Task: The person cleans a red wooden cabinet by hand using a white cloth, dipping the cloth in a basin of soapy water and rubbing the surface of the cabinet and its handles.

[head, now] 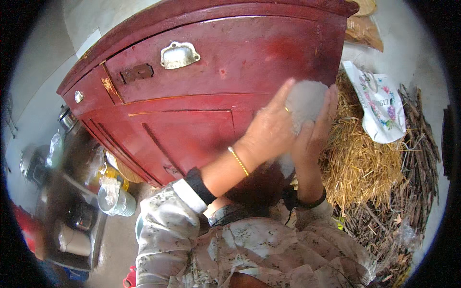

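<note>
My left hand point(271, 126), with a ring and a gold-coloured bracelet at the wrist, presses against one side of a pale grey rounded bundle point(309, 98). Against its other side lies my right hand point(318, 124). Between them the two palms hold the bundle; it looks soft, perhaps cloth, but blur leaves its material unsettled. Beneath the hands a whitish patch point(287, 165) shows, partly hidden by my wrists. Behind them stands a dark red wooden cabinet point(194, 133), with a metal cup pull point(179, 55) on its drawer front point(234, 68).
Straw point(360, 162) and bundled sticks point(419, 151) are piled at the right, with a printed white bag point(378, 104) on top. To the left are a translucent bucket point(116, 199), a yellow oil bottle point(108, 172) and a dark counter point(54, 205) bearing pots.
</note>
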The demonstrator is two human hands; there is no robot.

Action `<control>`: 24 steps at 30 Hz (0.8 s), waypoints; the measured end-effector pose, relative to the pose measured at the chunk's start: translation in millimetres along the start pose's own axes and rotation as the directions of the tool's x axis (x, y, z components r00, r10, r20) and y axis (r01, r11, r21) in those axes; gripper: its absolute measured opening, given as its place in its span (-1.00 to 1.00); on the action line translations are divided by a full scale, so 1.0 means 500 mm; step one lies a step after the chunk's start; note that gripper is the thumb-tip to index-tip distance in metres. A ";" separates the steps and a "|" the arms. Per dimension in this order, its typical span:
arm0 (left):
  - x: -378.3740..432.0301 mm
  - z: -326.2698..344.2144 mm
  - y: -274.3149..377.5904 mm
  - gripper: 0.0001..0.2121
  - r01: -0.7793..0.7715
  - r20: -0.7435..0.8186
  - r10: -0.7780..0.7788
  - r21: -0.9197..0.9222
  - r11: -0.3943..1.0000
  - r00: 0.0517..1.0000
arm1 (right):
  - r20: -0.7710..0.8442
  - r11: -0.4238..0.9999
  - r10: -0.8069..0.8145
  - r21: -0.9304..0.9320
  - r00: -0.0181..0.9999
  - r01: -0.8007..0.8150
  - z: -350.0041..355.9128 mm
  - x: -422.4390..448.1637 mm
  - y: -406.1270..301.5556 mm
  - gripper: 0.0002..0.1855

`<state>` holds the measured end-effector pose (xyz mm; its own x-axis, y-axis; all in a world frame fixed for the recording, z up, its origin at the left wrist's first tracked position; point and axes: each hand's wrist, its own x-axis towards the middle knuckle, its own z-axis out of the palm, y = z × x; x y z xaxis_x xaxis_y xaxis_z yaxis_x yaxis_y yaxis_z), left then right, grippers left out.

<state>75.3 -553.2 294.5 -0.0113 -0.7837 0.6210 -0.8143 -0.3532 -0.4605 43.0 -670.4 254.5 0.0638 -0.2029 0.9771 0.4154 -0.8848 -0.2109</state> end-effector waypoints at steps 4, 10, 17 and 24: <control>0.028 -0.034 -0.054 -0.67 0.105 -0.103 -0.101 0.040 0.994 0.990 | 0.026 0.964 -0.228 -0.133 0.973 0.230 0.023 0.108 -0.006 -0.42; -0.013 0.001 -0.063 -0.64 0.131 -0.168 -0.128 0.011 0.991 0.977 | 0.024 0.931 -0.313 -0.188 0.949 0.312 0.052 0.066 -0.008 -0.46; -0.239 -0.003 -0.104 -0.60 0.433 0.023 -0.439 0.117 0.894 0.898 | 0.236 0.931 -0.335 -0.068 0.912 0.359 0.099 -0.053 -0.081 -0.44; -0.434 -0.040 -0.188 -0.61 0.780 -0.382 -0.689 0.166 0.604 0.615 | 0.239 0.915 -0.365 -0.084 0.900 0.394 0.121 -0.056 -0.103 -0.46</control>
<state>142.8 -339.7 216.0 0.3326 -0.0435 0.9421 -0.4039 -0.9092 0.1006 74.8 -594.1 239.8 0.1223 0.2405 0.9629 0.3295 -0.9250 0.1892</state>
